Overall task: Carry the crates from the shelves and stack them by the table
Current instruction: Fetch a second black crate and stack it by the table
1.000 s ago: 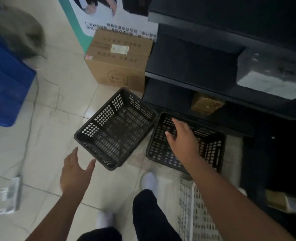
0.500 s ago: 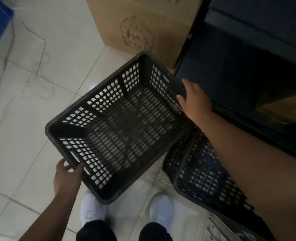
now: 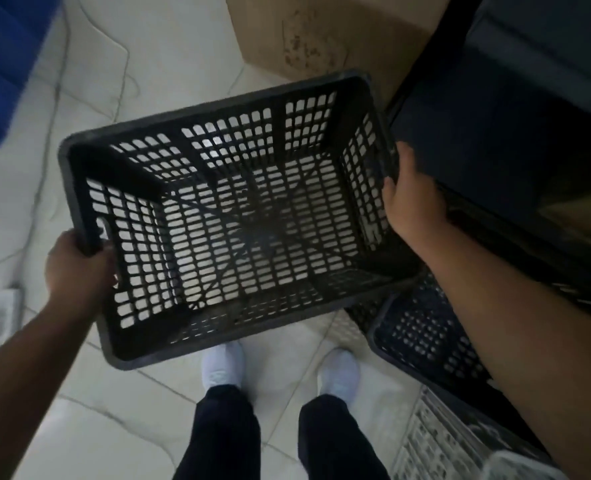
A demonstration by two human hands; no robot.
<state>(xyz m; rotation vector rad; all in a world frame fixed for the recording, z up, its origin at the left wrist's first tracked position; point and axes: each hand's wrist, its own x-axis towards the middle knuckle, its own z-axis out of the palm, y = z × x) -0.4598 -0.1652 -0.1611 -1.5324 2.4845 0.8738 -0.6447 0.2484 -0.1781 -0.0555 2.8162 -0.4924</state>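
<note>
Black crate point(image 3: 238, 216) between both hands, mouth up, long axis left-right.

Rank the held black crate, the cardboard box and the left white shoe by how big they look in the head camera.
1. held black crate, though it is nearest the camera.
2. cardboard box, cut off by the frame, so its true size is unsure.
3. left white shoe.

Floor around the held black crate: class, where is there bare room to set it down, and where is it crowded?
Bare tile lies left of the black crate, between the blue bin and the left hand. Crowded on the right: a second dark crate, a white crate and the shelving. The cardboard box blocks ahead.
</note>
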